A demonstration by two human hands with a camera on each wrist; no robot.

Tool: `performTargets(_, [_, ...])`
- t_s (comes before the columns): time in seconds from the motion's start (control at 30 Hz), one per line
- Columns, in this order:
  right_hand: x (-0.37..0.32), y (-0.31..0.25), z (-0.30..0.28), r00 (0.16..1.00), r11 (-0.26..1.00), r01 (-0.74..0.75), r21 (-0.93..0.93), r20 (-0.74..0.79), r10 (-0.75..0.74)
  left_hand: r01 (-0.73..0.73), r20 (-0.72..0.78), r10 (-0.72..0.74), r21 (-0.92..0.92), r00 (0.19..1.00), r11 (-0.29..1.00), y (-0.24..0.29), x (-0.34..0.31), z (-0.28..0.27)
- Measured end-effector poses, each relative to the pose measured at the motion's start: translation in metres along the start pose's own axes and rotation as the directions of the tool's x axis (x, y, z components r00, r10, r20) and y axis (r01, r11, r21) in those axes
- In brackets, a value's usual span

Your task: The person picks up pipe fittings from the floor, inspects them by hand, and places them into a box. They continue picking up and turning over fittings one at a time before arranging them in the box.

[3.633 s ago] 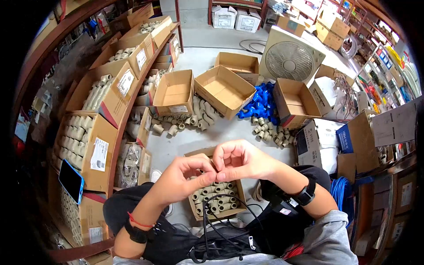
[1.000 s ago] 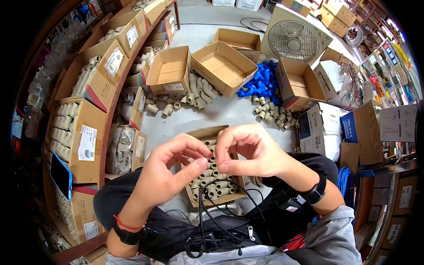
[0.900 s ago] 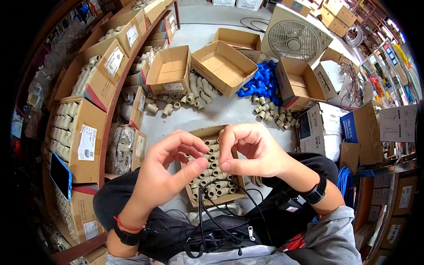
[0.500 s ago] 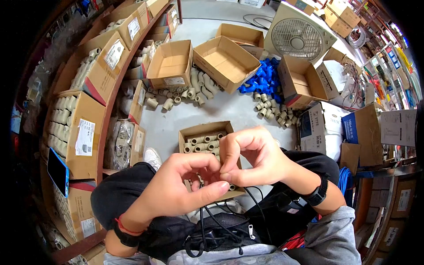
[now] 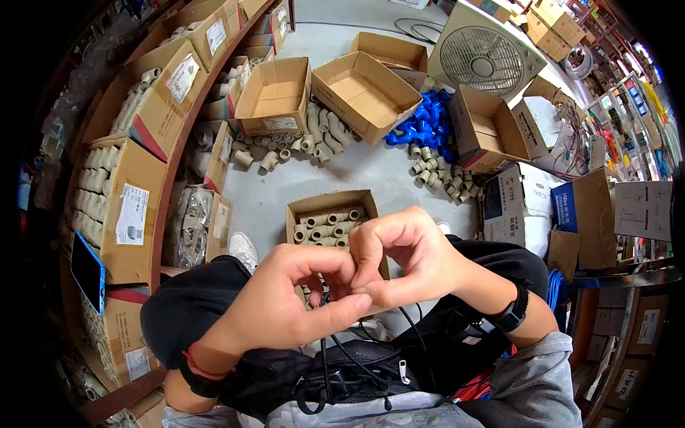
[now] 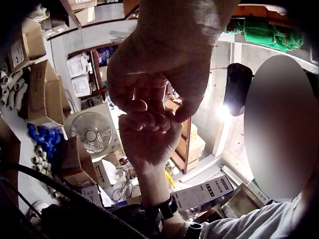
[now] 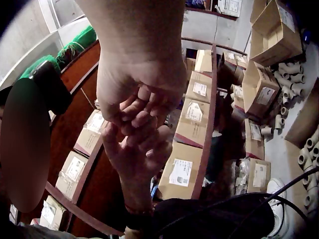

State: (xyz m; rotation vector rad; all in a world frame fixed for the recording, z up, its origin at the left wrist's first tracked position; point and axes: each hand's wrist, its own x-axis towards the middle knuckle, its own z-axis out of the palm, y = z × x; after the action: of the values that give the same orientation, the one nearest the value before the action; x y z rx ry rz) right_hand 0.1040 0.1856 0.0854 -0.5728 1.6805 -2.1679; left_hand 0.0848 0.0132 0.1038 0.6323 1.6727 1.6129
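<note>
In the head view my left hand and right hand meet over the lap, their fingers loosely bent and fingertips touching. No object shows between them. The left thumb points straight toward the right hand, whose index fingertip comes down close to its thumb. From the left wrist view, the fingers of the left hand overlap those of the right hand. Below and beyond the hands stands a carton of beige pipe fittings, partly hidden by them.
Open cartons, loose beige fittings and blue fittings lie ahead on the floor, near a box fan. A shelf of filled boxes runs along the left, with a phone against it. Black cables cross the lap.
The hands, fingertips together earliest, were apart about a second ago. They have come together again and sit slightly lower over the carton. The head view has tilted down a little.
</note>
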Motion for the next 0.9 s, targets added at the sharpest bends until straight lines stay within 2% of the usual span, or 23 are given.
performTargets(0.73, [-0.0016, -0.0017, 0.0006, 0.998, 0.998, -0.043, 0.045, 0.053, 0.041, -0.035, 0.037, 0.033, 0.044, 0.999, 0.998, -0.0006, 0.0002, -0.0021])
performTargets(0.9, [-0.0009, -0.0006, 0.0041, 0.999, 0.998, -0.035, 0.055, 0.002, 0.035, -0.035, 0.029, 0.034, 0.039, 0.999, 0.999, -0.0021, 0.0001, -0.0019])
